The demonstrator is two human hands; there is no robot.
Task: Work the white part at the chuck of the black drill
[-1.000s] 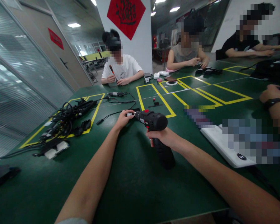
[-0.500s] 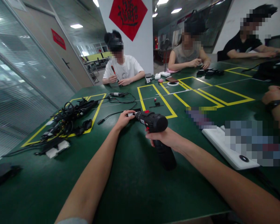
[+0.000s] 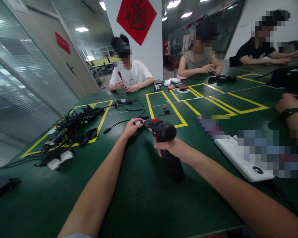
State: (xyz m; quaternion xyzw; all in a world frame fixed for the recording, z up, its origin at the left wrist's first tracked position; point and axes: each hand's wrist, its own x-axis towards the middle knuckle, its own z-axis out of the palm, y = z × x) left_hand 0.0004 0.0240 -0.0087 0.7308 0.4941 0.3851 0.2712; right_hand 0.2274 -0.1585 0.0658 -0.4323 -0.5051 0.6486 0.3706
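My right hand (image 3: 169,147) is wrapped around the grip of a black cordless drill (image 3: 164,130) with red parts. The drill lies level, its chuck pointing forward and left. At the chuck's tip is a small black box with a white label (image 3: 138,123), and my left hand (image 3: 131,128) holds it from the left with closed fingers. Where the bit meets the box is too small to make out. Beyond the box, a small black piece (image 3: 166,112) and a tiny red-and-white item (image 3: 164,107) lie on the green table (image 3: 144,198).
A heap of black cables and adapters (image 3: 72,127) lies to the left. A thin black cable (image 3: 119,123) runs near my left hand. On the right lies a white power bank (image 3: 240,158). Yellow tape (image 3: 175,109) marks rectangles. Other people sit across the table; another person's hand (image 3: 291,102) rests at right.
The view has shifted very slightly. Both hands, the drill and the small black box keep almost the same positions relative to one another.
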